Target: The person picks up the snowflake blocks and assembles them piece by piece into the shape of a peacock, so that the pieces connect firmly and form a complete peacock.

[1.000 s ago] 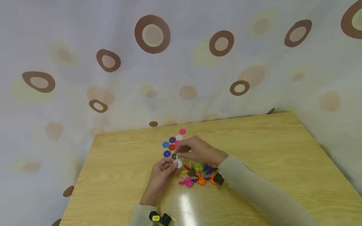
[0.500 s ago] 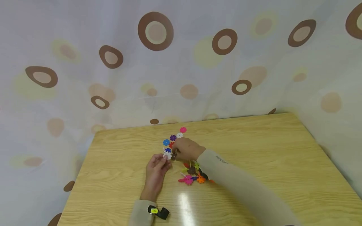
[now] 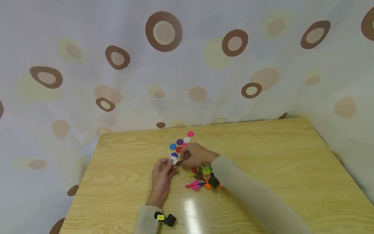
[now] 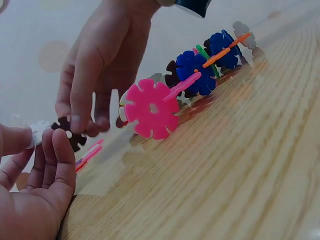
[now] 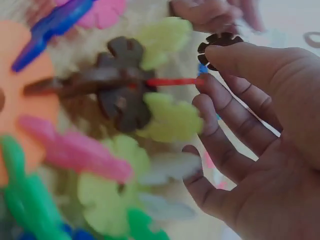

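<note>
Between thumb and fingers, my left hand (image 3: 162,175) pinches a white notched plastic disc (image 3: 173,160), with a second white piece standing up from it. My right hand (image 3: 197,154) holds a dark brown notched disc (image 4: 70,133) by its edge, thumb on one side and fingertips on the other. In the left wrist view the brown disc is right beside the white one, overlapping it. The right wrist view shows the brown disc (image 5: 220,49) at the thumb tip, the other fingers loosely bent. Under the right forearm sits a joined structure of discs, a pink disc (image 4: 151,108) at one end.
Loose discs lie flat beyond the hands, among them a pink one (image 3: 190,134), a purple one (image 3: 179,142), a light blue one (image 3: 173,146) and a red one (image 3: 178,149). The wooden table (image 3: 263,146) meets a patterned cloth backdrop (image 3: 198,65) behind.
My left hand has moved slightly up and left with the white disc. The right hand left the white pieces, reached to the brown disc on the table and now has it beside the white one.
</note>
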`<state>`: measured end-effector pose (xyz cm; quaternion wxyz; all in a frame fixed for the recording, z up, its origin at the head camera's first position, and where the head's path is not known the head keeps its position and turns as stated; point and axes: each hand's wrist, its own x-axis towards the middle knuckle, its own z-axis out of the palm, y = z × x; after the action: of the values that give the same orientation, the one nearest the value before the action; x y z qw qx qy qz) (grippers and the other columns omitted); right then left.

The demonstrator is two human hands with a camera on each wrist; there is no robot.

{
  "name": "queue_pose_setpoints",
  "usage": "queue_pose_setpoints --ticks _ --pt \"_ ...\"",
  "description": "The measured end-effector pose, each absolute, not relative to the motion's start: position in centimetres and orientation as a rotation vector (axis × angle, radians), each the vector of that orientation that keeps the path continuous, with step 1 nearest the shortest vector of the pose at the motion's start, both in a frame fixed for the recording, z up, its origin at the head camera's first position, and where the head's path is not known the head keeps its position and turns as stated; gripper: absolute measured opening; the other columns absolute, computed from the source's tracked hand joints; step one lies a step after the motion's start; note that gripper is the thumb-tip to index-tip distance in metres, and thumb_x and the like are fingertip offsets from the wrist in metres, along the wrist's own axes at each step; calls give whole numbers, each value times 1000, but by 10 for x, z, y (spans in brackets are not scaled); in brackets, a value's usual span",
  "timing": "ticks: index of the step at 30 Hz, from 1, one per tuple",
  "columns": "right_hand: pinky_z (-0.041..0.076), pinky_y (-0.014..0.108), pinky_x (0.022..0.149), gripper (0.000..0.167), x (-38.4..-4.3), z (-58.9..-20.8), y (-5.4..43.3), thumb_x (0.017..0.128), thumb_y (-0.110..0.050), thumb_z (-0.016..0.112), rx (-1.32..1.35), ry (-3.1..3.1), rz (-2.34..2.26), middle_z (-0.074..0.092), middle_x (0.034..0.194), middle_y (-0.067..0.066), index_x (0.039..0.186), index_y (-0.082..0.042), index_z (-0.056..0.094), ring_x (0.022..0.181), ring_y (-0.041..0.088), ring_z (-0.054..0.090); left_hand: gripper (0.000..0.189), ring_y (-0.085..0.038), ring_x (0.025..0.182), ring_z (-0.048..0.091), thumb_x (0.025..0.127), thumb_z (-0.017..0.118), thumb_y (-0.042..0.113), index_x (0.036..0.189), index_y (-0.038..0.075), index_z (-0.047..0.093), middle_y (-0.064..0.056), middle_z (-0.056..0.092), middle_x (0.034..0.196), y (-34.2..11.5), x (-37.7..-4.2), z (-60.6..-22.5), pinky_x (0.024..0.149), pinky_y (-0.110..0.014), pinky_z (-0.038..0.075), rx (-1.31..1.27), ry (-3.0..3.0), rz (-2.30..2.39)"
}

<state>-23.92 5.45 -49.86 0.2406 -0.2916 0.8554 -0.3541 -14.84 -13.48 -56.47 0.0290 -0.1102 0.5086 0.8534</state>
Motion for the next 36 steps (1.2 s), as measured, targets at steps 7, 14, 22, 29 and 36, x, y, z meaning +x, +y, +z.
queue_pose_setpoints --ticks 7,14,22,29,36 --pt "62 23 84 7 -227 -485 64 103 -15 77 -838 2396 -1074 77 96 -2 95 -14 75 85 6 69 10 -10 87 69 114 56 10 104 12 60 3 69 94 -135 -148 -561 84 -25 65 -350 1576 2621" --pt "60 21 77 16 -213 -487 61 102 -11 78 -860 2457 -1144 79 93 1 88 -15 70 79 4 67 14 -10 81 70 111 56 4 100 10 61 1 71 88 -138 -148 -562 78 -24 64 -329 1646 2586" --pt "56 21 70 17 -199 -489 58 103 -9 75 -944 2562 -1062 82 94 9 88 -12 68 72 3 62 15 -11 82 72 111 58 4 98 9 63 1 75 88 -137 -147 -564 77 -26 65 -331 1677 2582" --pt "51 20 66 11 -193 -491 59 103 -10 76 -916 2579 -1101 82 94 9 93 -6 73 71 7 60 14 -11 80 72 110 60 4 97 9 63 1 75 87 -135 -146 -564 76 -25 64 -318 1684 2582" --pt "50 20 67 12 -191 -492 60 102 -7 76 -930 2605 -1081 83 96 8 91 -7 72 71 7 59 19 -10 78 73 109 59 -2 95 10 64 2 77 84 -133 -147 -564 74 -24 65 -265 1680 2588"
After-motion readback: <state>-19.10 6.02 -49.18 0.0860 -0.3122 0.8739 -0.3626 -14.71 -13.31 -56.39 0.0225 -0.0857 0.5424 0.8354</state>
